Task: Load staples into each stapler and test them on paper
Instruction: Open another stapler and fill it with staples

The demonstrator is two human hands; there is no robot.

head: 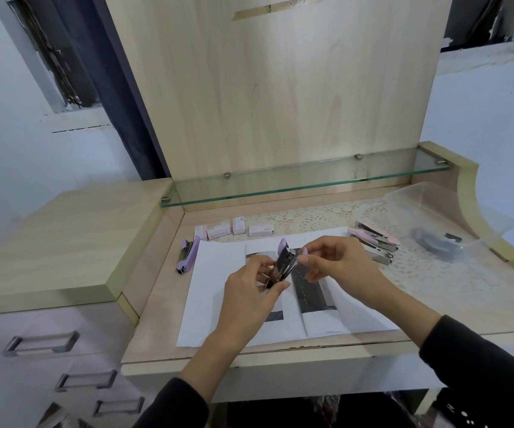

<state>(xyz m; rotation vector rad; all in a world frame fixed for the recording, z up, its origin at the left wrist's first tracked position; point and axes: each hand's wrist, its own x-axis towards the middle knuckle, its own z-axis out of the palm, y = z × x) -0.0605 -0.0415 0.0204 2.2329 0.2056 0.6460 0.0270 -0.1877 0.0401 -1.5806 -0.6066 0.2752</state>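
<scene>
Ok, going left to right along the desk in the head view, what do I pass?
In order: lilac stapler → staple boxes → held stapler → pink staplers → clear tub.

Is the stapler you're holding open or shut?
Open. The stapler in the left hand has its purple top tilted up off the metal tray.

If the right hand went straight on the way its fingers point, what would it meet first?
The open stapler gripped by the left hand. The right hand points left at its upper end, seemingly almost touching, though depth is unclear.
</scene>
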